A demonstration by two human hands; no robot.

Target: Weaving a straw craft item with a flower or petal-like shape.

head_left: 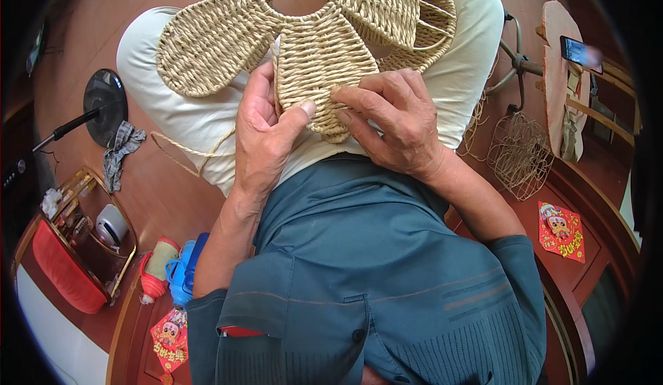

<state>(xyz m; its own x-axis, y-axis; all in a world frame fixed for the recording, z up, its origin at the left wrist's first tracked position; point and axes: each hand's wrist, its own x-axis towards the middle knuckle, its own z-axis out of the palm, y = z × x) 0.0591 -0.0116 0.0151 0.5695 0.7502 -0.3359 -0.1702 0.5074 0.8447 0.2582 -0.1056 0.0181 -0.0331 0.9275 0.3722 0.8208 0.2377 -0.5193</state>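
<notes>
A flower-shaped piece woven of straw-coloured twisted cord (321, 50) lies across my lap, with broad petals round an open ring. My left hand (259, 133) grips the left edge of the petal nearest me, its thumb on top and its fingers partly hidden behind. On that petal's lower right edge, my right hand (400, 119) is closed, thumb and index finger pressed against the weave. Whether a separate strand is pinched there, I cannot tell. Thin bare frame rods (434, 26) show in the petal at the upper right. A loose cord (197, 151) trails left of my left hand.
Right of my knees stand a round stool top (552, 88) with a phone (581, 54) on it and a heap of loose cord (521, 154). On the left are a round black base (105, 105), a grey cloth (123, 151), a red-padded rack (69, 267) and bottles (181, 274).
</notes>
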